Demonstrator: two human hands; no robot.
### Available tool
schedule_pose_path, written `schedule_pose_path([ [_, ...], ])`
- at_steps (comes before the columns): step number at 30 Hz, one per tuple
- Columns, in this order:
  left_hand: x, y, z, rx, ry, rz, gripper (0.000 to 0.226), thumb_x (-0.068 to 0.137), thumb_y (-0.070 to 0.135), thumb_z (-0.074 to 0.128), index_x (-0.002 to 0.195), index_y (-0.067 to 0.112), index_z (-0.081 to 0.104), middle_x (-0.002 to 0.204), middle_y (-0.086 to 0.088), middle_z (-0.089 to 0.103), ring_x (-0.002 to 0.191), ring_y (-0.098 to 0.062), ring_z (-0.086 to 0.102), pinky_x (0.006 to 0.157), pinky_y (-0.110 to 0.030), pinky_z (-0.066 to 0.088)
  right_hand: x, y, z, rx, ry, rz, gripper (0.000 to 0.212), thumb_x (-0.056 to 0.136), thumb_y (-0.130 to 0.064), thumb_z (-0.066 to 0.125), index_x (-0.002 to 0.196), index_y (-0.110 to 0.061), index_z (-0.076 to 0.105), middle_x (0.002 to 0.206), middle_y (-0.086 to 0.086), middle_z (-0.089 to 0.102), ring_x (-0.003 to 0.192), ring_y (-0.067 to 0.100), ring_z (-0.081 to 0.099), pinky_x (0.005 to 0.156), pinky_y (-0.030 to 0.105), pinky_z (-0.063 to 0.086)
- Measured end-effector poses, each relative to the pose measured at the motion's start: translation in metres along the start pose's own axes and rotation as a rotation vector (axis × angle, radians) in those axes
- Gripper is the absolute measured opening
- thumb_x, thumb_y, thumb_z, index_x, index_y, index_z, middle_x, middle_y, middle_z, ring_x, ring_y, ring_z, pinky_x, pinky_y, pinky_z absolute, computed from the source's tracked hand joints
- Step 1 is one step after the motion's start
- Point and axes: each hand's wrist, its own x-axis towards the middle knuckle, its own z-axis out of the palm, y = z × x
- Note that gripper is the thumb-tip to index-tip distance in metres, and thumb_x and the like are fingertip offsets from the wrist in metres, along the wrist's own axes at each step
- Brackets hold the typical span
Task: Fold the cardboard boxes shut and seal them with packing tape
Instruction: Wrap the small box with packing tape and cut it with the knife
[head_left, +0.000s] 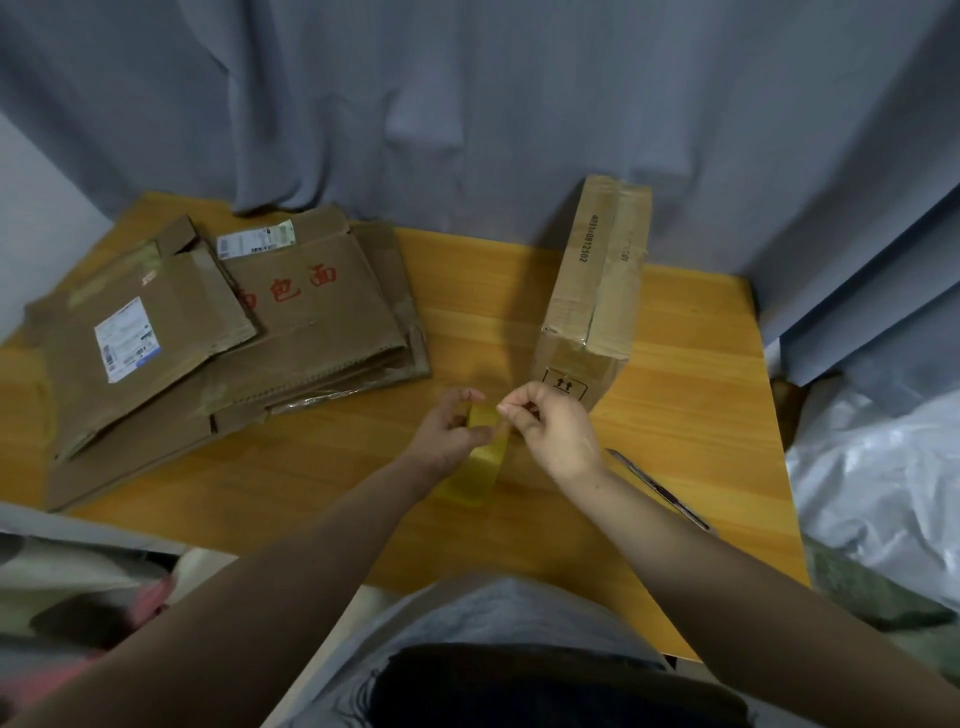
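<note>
Left hand (447, 431) curls round one translucent yellow tape roll (480, 460), held just above the smooth wooden table (675, 415). Right hand (556, 431) pinches the roll's upper edge. Beyond, one slim rectangular cardboard box (597, 291) stands on end, seams taped. Far left, at least three flattened cartons (311, 322) lie stacked.

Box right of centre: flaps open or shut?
Shut. The box has both top flaps folded down, meeting at a centre seam; none stands up.
</note>
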Motion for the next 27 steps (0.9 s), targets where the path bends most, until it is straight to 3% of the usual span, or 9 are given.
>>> schedule_pose_path([
  [3,-0.002,-0.002,-0.002,-0.002,-0.014,-0.027,0.032,0.085,0.013,0.066,0.112,0.02,0.051,0.085,-0.001,0.055,0.076,-0.013,0.049,0.061,-0.025,0.04,0.007,-0.002,0.0,0.125,-0.051,0.077,0.018,0.093,-0.021,0.059,0.078,-0.03,0.055,0.072,-0.01,0.064,0.075,0.011,0.068,0.08,0.04,0.055],
  [7,-0.002,-0.003,-0.002,-0.126,-0.001,-0.106,0.008,0.091,0.029,0.059,0.089,0.025,0.053,0.071,0.005,0.056,0.065,-0.013,0.05,0.061,-0.025,0.04,0.011,-0.006,-0.003,0.175,-0.066,0.065,0.013,0.094,-0.015,0.058,0.084,-0.022,0.06,0.074,-0.008,0.063,0.071,0.014,0.069,0.076,0.04,0.057],
  [11,0.0,-0.007,-0.001,-0.074,0.03,-0.135,0.018,0.095,0.038,0.052,0.079,0.029,0.053,0.082,-0.004,0.049,0.079,-0.021,0.044,0.071,-0.034,0.036,0.011,-0.001,0.003,0.203,-0.101,0.148,0.005,0.094,-0.016,0.058,0.092,-0.02,0.061,0.079,-0.004,0.066,0.073,0.012,0.069,0.082,0.039,0.057],
  [12,0.0,-0.007,-0.001,-0.078,0.036,-0.146,0.017,0.095,0.037,0.052,0.08,0.028,0.054,0.083,-0.005,0.049,0.08,-0.021,0.044,0.071,-0.034,0.036,0.011,-0.001,0.003,0.206,-0.106,0.167,0.01,0.094,-0.017,0.059,0.103,-0.018,0.059,0.085,-0.001,0.064,0.077,0.015,0.069,0.082,0.04,0.056],
  [15,0.003,-0.005,0.0,-0.156,0.034,-0.211,0.012,0.096,0.03,0.053,0.091,0.02,0.057,0.086,-0.006,0.054,0.079,-0.021,0.049,0.068,-0.029,0.039,0.016,0.004,0.002,0.334,-0.077,0.272,0.067,0.089,-0.015,0.065,0.143,-0.026,0.027,0.1,-0.003,0.048,0.09,0.029,0.066,0.082,0.045,0.056],
  [18,0.003,-0.007,0.001,-0.264,0.023,-0.295,0.012,0.096,0.028,0.053,0.1,0.018,0.059,0.085,-0.006,0.058,0.073,-0.019,0.052,0.067,-0.03,0.04,0.013,0.005,0.0,0.307,-0.085,0.21,0.05,0.084,-0.002,0.068,0.107,-0.042,0.047,0.103,-0.003,0.042,0.096,0.027,0.058,0.079,0.042,0.057],
  [20,0.004,-0.008,0.001,-0.29,0.021,-0.337,0.016,0.097,0.029,0.052,0.104,0.017,0.059,0.082,-0.006,0.058,0.069,-0.02,0.052,0.067,-0.032,0.041,0.01,0.006,-0.001,0.173,-0.131,0.131,0.045,0.081,-0.003,0.071,0.084,-0.045,0.052,0.107,-0.004,0.041,0.103,0.021,0.053,0.092,0.036,0.052],
  [24,0.004,-0.009,0.0,-0.296,0.013,-0.362,0.016,0.098,0.028,0.05,0.101,0.016,0.059,0.085,-0.009,0.059,0.071,-0.022,0.054,0.068,-0.033,0.043,0.004,0.006,0.002,0.127,-0.167,0.067,0.022,0.078,-0.001,0.073,0.094,-0.016,0.072,0.109,-0.002,0.04,0.091,0.015,0.058,0.094,0.021,0.047],
  [27,0.004,-0.008,-0.001,-0.291,0.003,-0.362,0.014,0.097,0.028,0.051,0.097,0.017,0.059,0.085,-0.009,0.058,0.071,-0.021,0.054,0.068,-0.032,0.043,0.004,0.006,0.006,0.028,-0.152,0.022,0.026,0.079,-0.004,0.073,0.104,-0.007,0.072,0.11,-0.002,0.04,0.089,0.01,0.054,0.086,0.007,0.039],
])
